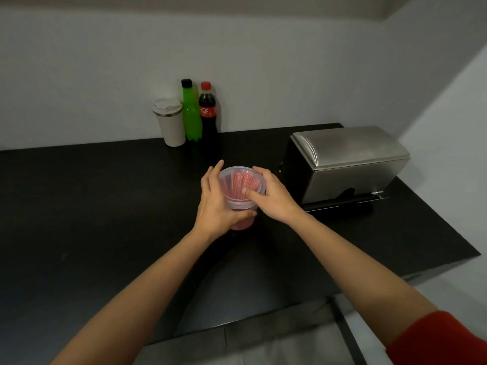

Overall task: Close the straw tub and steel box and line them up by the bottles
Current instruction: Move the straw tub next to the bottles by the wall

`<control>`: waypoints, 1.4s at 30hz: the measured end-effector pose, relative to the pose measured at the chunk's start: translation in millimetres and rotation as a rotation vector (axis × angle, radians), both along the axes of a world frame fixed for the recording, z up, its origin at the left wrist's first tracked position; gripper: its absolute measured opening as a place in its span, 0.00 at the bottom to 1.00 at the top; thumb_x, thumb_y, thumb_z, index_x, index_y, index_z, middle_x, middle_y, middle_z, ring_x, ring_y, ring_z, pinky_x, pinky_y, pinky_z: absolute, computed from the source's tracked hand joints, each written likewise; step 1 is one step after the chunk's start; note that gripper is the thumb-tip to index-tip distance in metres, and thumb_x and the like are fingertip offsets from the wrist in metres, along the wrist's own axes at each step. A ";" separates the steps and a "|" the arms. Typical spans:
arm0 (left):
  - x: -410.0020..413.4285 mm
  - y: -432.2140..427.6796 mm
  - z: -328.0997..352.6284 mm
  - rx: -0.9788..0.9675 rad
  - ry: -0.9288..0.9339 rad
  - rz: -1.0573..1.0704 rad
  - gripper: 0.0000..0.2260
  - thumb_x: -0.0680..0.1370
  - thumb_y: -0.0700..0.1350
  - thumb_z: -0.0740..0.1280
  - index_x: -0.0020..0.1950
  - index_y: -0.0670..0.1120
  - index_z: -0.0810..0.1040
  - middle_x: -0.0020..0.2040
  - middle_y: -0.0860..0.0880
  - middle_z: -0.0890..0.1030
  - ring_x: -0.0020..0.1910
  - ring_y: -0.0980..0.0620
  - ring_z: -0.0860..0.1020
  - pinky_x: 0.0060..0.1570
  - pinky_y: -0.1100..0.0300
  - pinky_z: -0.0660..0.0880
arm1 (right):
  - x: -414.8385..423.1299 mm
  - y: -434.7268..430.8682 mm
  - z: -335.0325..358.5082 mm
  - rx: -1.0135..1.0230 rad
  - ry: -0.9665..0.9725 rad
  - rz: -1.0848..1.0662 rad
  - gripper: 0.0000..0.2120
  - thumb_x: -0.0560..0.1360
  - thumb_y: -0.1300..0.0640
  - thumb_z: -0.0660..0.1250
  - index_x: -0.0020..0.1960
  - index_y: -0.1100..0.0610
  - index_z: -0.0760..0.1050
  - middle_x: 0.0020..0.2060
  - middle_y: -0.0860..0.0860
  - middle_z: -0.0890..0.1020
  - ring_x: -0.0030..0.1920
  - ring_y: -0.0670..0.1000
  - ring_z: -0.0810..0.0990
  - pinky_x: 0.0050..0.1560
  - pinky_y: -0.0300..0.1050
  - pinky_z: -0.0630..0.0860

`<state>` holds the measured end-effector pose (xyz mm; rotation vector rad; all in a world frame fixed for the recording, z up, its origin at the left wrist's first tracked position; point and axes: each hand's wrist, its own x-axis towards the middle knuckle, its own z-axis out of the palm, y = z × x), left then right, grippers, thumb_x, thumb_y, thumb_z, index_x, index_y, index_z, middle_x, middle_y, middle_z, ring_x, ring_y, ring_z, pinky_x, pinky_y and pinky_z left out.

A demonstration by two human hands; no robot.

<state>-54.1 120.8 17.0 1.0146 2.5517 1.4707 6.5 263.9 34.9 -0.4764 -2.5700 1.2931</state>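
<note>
A clear plastic straw tub (238, 185) full of red straws stands on the black counter (105, 206) at the middle. A clear lid lies on its top. My left hand (214, 204) wraps the tub's left side and lower wall. My right hand (271, 197) lies over the right rim, with its thumb pressed on the lid. The steel box (347, 162) stands to the right with its rounded lid down. A green bottle (191, 114) and a cola bottle (208, 114) stand at the back wall.
A beige travel cup (170, 122) with a lid stands just left of the green bottle. The counter's right edge runs close behind the steel box, and its front edge lies below my forearms. A white wall rises behind the bottles.
</note>
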 end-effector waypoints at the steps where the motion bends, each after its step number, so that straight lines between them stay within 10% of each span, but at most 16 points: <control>1: -1.4 0.2 -2.1 0.021 -0.017 -0.013 0.55 0.59 0.52 0.80 0.76 0.50 0.48 0.74 0.45 0.56 0.72 0.52 0.59 0.66 0.55 0.64 | -0.7 0.2 -0.6 -0.002 0.000 -0.006 0.33 0.73 0.50 0.68 0.73 0.53 0.57 0.68 0.53 0.68 0.66 0.50 0.70 0.60 0.43 0.69; 6: -10.0 5.4 -6.0 0.045 -0.029 -0.018 0.53 0.60 0.53 0.80 0.76 0.48 0.51 0.74 0.47 0.60 0.65 0.63 0.57 0.61 0.63 0.61 | -6.5 2.5 -5.3 -0.012 0.027 -0.036 0.33 0.74 0.51 0.68 0.74 0.53 0.57 0.68 0.53 0.68 0.65 0.49 0.70 0.59 0.40 0.68; 32: -70.5 54.3 -19.1 0.052 -0.213 0.087 0.56 0.61 0.52 0.80 0.77 0.44 0.47 0.68 0.47 0.72 0.66 0.51 0.71 0.61 0.62 0.65 | -71.3 48.1 -19.5 -0.230 0.103 -0.098 0.28 0.75 0.49 0.66 0.71 0.54 0.61 0.62 0.50 0.74 0.63 0.48 0.74 0.57 0.40 0.73; 42: -94.0 66.4 -34.5 -0.010 -0.246 0.116 0.40 0.62 0.53 0.78 0.69 0.45 0.66 0.61 0.49 0.78 0.55 0.60 0.72 0.45 0.76 0.65 | -84.2 52.7 -29.1 -0.329 0.103 -0.085 0.53 0.59 0.36 0.74 0.74 0.52 0.52 0.68 0.49 0.70 0.64 0.42 0.69 0.49 0.26 0.66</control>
